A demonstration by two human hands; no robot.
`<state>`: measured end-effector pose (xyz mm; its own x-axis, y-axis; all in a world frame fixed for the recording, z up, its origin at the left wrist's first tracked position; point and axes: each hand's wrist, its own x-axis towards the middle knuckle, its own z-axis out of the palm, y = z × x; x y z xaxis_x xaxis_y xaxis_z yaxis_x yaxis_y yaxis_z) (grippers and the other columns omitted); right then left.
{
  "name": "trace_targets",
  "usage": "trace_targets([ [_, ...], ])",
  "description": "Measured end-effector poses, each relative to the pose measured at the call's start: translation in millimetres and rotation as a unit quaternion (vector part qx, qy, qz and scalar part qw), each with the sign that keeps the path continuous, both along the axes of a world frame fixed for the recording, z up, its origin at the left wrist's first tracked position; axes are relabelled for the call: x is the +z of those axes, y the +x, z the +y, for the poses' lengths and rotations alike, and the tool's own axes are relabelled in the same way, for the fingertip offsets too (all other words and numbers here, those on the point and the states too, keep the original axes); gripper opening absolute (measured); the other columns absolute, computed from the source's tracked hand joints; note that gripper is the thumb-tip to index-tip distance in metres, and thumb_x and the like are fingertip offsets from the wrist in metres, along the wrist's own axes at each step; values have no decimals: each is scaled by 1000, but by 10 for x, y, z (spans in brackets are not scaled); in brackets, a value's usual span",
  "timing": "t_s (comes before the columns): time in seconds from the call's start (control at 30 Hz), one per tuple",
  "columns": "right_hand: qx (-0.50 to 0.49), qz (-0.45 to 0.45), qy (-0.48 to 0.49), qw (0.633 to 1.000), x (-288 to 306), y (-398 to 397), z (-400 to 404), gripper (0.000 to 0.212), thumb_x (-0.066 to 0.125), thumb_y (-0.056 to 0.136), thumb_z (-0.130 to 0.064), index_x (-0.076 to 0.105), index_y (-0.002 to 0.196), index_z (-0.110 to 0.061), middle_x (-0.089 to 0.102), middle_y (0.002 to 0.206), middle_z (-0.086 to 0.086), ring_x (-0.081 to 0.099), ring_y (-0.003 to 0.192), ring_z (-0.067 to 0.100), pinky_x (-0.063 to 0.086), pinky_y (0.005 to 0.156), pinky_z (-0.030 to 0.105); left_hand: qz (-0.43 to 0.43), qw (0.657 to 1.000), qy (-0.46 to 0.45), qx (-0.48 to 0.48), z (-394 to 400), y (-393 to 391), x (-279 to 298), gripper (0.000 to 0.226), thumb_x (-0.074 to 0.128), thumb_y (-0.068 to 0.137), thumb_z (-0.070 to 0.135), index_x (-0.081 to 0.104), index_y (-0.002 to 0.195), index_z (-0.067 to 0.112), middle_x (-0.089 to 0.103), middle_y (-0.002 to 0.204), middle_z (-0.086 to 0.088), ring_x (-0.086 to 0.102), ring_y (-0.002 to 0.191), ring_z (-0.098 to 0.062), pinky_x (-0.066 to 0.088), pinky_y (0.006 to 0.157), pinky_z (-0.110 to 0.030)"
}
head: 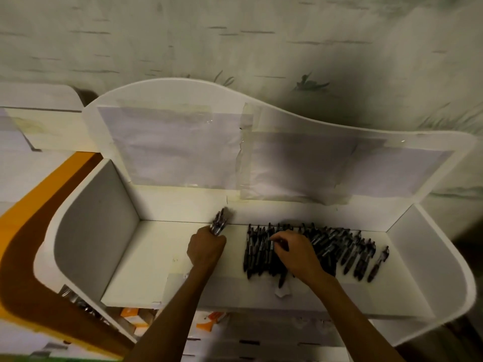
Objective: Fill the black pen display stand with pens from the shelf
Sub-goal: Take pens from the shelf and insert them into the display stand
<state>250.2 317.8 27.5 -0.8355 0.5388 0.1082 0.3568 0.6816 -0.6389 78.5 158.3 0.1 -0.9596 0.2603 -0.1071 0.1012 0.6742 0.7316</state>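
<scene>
A row of several black pens (337, 250) lies across the right half of a white shelf (156, 246). My left hand (206, 248) grips a bunch of black pens (219, 222) that point up toward the shelf's back wall. Over the left end of the row, my right hand (295, 253) pinches one pen (271, 244) between thumb and fingers. No black display stand shows in this view.
The shelf has white side panels (99, 220) left and right and a tall curved back board (183, 142) with taped paper sheets. Below the front edge are orange-and-white packets (133, 318). A torn paper scrap (283, 290) lies near the front.
</scene>
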Motion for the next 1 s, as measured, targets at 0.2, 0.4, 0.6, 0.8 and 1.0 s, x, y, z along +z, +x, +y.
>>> trace_targets([
  [0.2, 7, -2, 15, 1000, 15, -91, -15, 20, 60, 95, -19, 70, 112, -22, 68, 113, -4, 61, 99, 11, 51, 88, 26, -39, 946, 310, 88, 2, 24, 34, 38, 78, 85, 25, 54, 66, 2, 49, 58, 0, 42, 55, -10, 40, 55, -28],
  [0.4, 15, -1, 23, 1000, 44, -94, -12, 20, 60, 95, -20, 70, 112, -22, 68, 112, -3, 61, 95, 10, 53, 87, 29, -26, 971, 236, 15, -124, 155, -218, 39, 75, 86, 39, 55, 62, 16, 56, 57, 5, 47, 55, -11, 40, 58, -30],
  [0.6, 11, -3, 25, 1000, 94, -63, -1, 23, 61, 95, -23, 69, 116, -22, 67, 114, -4, 58, 93, 5, 48, 86, 20, -43, 970, 237, 21, -93, 141, -189, 30, 67, 92, 40, 70, 71, 18, 69, 72, 9, 62, 71, -7, 39, 63, -21],
  [0.8, 24, 3, 12, 1000, 183, -88, -83, 23, 62, 95, -22, 68, 117, -23, 64, 114, -3, 59, 90, 6, 46, 80, 18, -79, 966, 244, -21, -209, 209, -106, 32, 60, 97, 41, 79, 87, 17, 76, 89, 3, 67, 81, -16, 51, 77, -33],
  [1.0, 66, 10, 1, 998, 401, -309, -294, 22, 62, 95, -23, 68, 116, -22, 63, 114, -2, 61, 95, 12, 53, 88, 30, -158, 944, 268, -113, -586, 198, 227, 41, 58, 99, 34, 79, 76, 8, 78, 85, -8, 73, 92, -16, 48, 95, -32],
])
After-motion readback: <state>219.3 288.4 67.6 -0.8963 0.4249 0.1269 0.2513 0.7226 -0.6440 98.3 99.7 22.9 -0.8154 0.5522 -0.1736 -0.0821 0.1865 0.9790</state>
